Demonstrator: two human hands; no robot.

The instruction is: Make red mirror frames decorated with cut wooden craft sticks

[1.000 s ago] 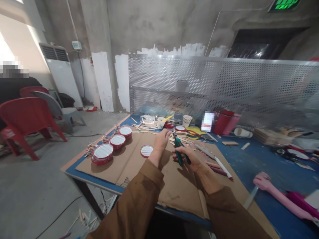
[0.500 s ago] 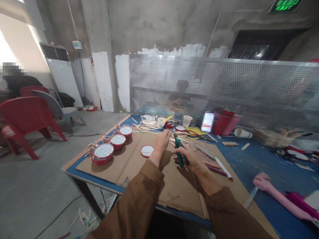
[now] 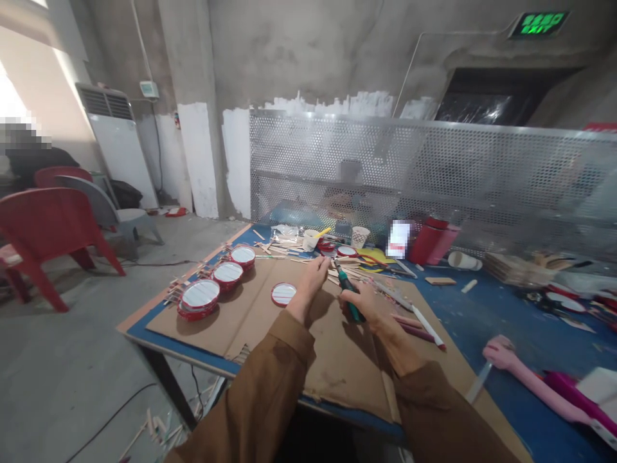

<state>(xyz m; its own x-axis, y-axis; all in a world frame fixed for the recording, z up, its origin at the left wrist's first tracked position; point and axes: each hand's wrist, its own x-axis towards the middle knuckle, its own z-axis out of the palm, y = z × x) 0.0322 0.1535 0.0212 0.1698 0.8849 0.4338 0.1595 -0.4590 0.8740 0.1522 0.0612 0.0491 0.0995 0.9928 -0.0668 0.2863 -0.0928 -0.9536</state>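
Note:
My right hand is wrapped round green-and-black pliers, whose jaws point up and away. Close to the jaw tips, my left hand is closed in a pinch; what its fingertips hold is too small to make out. Left of my left wrist, a round red-rimmed piece with a white striped face lies on the brown cardboard. Three similar red-rimmed stacks stand along the left edge, the nearest being the largest. Beyond my hands lie thin wooden sticks.
Paper cups, a lit phone and a red bottle stand at the back before a perforated metal screen. Pens and a pink tool lie to the right. A person sits at far left near red chairs.
The pliers in my right hand look more closed, with their handles nearer together. My left hand stays pinched near the jaws. The view has shifted slightly.

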